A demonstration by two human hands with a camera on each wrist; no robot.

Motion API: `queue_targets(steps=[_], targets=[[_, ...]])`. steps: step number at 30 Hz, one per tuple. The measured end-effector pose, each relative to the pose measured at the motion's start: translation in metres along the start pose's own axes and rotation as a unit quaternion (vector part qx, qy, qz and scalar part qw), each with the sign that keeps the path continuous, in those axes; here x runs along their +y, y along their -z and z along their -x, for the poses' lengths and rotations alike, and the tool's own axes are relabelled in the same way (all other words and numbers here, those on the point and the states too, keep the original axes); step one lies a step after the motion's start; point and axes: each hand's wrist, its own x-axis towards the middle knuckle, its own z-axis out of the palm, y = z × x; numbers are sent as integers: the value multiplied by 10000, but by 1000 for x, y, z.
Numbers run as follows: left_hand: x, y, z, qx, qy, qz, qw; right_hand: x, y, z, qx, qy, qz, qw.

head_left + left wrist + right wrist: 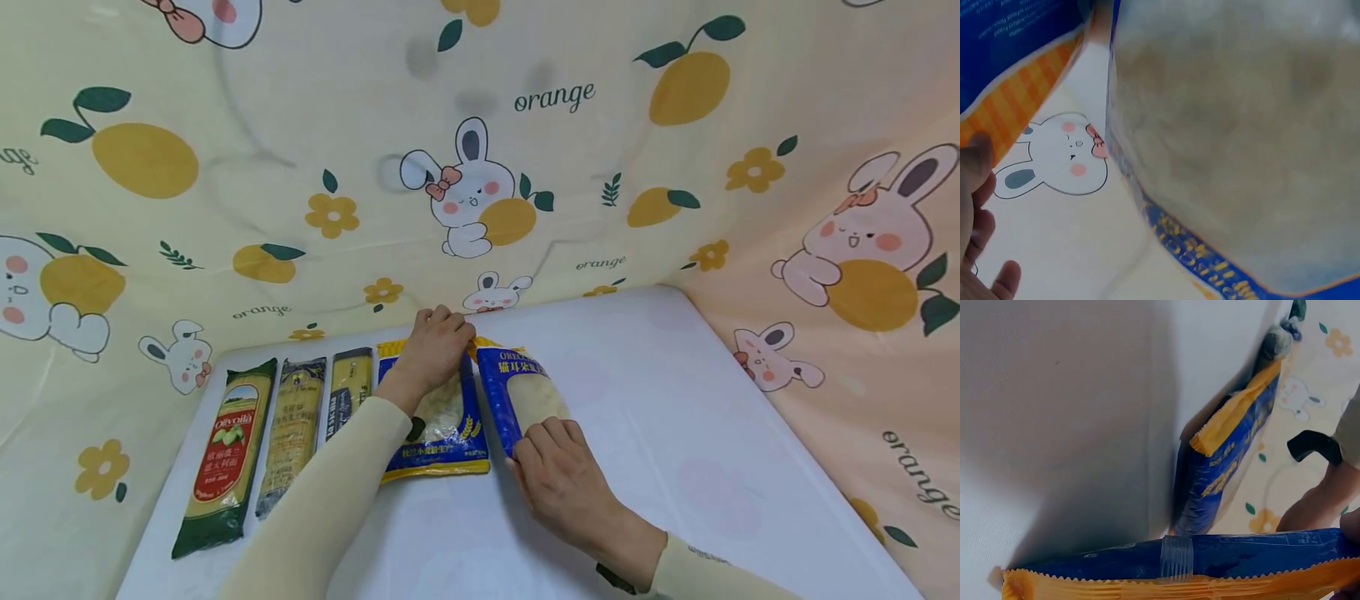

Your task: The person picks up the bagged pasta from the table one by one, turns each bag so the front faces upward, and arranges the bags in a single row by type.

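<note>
A blue and yellow pasta bag [534, 387] with a clear window is held tilted between both hands. My left hand [437, 342] pinches its yellow upper corner; in the left wrist view the thumb [975, 159] lies on the orange striped edge [1041, 81]. My right hand [562, 475] grips its lower end, fingers curled over the edge. A strip of clear tape [1177, 557] crosses the bag's blue back in the right wrist view. A matching pasta bag [446, 450] lies flat on the white table [675, 450], partly hidden by the left hand and forearm.
Left of the bags, three long pasta packs lie in a row: a red and green pack [225, 458], a tan pack [295, 425] and a dark-labelled pack [351, 383]. A printed cloth [570, 158] with rabbits and oranges hangs behind the table and along its sides.
</note>
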Motion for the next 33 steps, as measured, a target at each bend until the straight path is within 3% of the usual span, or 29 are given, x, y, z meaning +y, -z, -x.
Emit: queue_targets(steps=[7,14,20,23,29,33], targets=[[7,-4,1,-127,850,260,9960,1,-1,1,-4,-152,-56,9999],[17,0,0,-78,889,10,9960,0,-1,3,46,-218,-39,9997],[36,5,0,-232,1872,276,9817,-1,-2,2,33,-234,-35,9997],[42,7,-1,-278,2138,435,9755,-1,-2,2,-25,-244,-42,9997],[44,4,-7,-332,2397,653,9681,-3,-5,3,23,-220,-101,9997],[43,3,-10,-358,2052,594,9763,-7,-8,2,57,-157,-96,9998]])
